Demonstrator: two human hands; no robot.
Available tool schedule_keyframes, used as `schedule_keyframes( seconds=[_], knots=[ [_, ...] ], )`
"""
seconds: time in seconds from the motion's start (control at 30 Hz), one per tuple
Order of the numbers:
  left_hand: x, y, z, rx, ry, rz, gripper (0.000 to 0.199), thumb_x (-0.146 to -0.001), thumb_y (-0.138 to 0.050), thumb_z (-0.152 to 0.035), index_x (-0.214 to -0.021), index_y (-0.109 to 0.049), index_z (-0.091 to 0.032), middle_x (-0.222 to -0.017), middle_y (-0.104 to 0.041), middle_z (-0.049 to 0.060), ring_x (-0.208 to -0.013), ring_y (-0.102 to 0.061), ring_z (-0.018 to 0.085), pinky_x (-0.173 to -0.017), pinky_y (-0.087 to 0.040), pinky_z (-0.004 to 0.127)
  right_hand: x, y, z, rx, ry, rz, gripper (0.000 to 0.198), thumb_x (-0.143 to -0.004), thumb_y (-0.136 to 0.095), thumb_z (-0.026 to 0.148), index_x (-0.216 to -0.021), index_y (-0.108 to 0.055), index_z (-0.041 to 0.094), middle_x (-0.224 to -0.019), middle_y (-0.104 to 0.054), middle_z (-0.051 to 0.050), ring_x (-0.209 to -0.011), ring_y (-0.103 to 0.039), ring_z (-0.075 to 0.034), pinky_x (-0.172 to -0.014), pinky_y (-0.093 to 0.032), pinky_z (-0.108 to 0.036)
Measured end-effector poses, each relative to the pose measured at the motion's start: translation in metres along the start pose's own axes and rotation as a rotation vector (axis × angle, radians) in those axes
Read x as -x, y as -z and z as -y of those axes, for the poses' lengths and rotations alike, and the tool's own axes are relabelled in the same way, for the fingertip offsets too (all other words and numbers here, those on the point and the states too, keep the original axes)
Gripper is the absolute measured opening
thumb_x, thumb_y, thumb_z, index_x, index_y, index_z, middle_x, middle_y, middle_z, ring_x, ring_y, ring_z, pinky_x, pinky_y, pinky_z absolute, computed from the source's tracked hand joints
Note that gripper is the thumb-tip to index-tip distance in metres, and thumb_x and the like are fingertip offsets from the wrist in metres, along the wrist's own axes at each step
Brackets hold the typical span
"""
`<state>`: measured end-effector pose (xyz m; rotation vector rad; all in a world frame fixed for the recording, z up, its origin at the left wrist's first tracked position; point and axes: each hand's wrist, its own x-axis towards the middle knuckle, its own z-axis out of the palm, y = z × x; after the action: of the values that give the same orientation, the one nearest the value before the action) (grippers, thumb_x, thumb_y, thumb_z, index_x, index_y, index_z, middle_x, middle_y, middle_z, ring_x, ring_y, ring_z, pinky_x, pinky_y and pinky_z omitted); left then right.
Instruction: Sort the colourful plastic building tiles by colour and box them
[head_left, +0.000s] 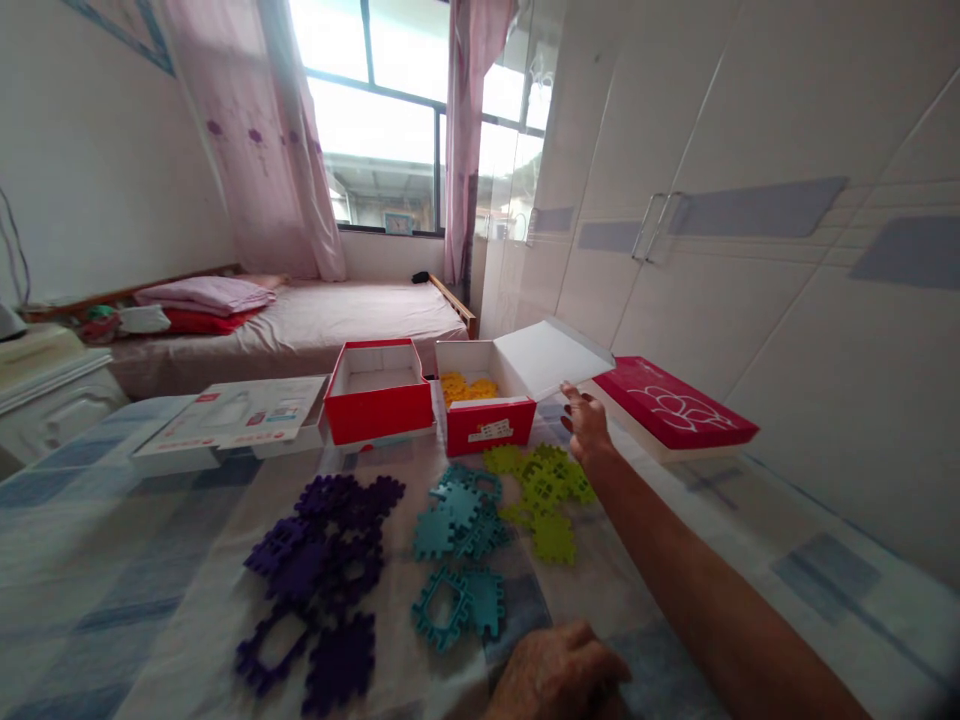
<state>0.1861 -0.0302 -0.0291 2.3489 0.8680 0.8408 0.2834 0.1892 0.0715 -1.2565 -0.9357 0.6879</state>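
Note:
My right hand (589, 425) reaches forward with its fingers apart, at the lower edge of the raised white lid flap (555, 355) of a red box (491, 428). Whether the fingertips touch the flap, I cannot tell. Inside that box lie yellow interlocking plastic pieces (469, 389). My left hand (559, 672) rests low on the cloth, its fingers curled in and nothing visible in them. Ahead of it are teal toothed pieces (454, 510) in a loose pile. Lime-green pieces (551, 485) lie below my right hand, and dark purple pieces (315, 560) spread out to the left.
An open red box (379, 412) stands left of the flapped one. A flat white box (240, 415) lies farther left, a crimson box (675, 400) at right. Everything sits on a checked cloth (187, 560). Beyond are a bed (360, 315) and a tall wardrobe (720, 130).

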Motion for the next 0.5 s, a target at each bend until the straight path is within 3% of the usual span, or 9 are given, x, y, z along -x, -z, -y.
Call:
schedule_keyframes(
  seconds=[0.13,0.3,0.4,0.5],
  knots=[
    [0.001,-0.005,0.007,-0.001,-0.022,-0.012,0.027,-0.067,-0.064,-0.012,-0.092,-0.07,-0.017,-0.079,-0.07,0.007,-0.065,-0.067,0.016,-0.054,-0.046,0.017,-0.017,-0.034,-0.004,-0.112,-0.25,0.05,0.025,-0.072,-0.06,0.038,-0.066,-0.044,0.019,-0.055,-0.046,0.005,-0.051,-0.048,-0.01,-0.047,-0.039,-0.022],
    [0.003,-0.012,0.017,-0.022,-0.055,0.008,0.023,-0.069,-0.067,-0.019,-0.092,-0.069,-0.02,-0.077,-0.069,0.004,-0.06,-0.065,0.012,-0.048,-0.04,0.015,-0.042,-0.062,0.004,-0.227,-0.325,0.063,0.027,-0.087,-0.05,0.039,-0.081,-0.054,0.013,-0.067,-0.056,0.003,-0.054,-0.051,-0.007,-0.051,-0.044,-0.021],
    [0.003,-0.013,0.018,-0.047,-0.042,0.011,0.02,-0.072,-0.065,-0.021,-0.091,-0.068,-0.021,-0.076,-0.069,0.003,-0.059,-0.063,0.011,-0.045,-0.037,0.015,-0.064,-0.053,0.015,-0.261,-0.303,0.073,0.024,-0.085,-0.05,0.038,-0.086,-0.054,0.014,-0.064,-0.057,0.003,-0.054,-0.054,-0.01,-0.051,-0.047,-0.024],
    [0.004,-0.012,0.016,-0.048,-0.035,0.007,0.02,-0.071,-0.065,-0.019,-0.09,-0.068,-0.02,-0.076,-0.069,0.004,-0.061,-0.064,0.012,-0.047,-0.038,0.016,-0.089,-0.025,0.029,-0.261,-0.257,0.08,0.017,-0.082,-0.051,0.032,-0.088,-0.053,0.016,-0.061,-0.058,0.003,-0.055,-0.056,-0.012,-0.054,-0.05,-0.026]
  ],
)
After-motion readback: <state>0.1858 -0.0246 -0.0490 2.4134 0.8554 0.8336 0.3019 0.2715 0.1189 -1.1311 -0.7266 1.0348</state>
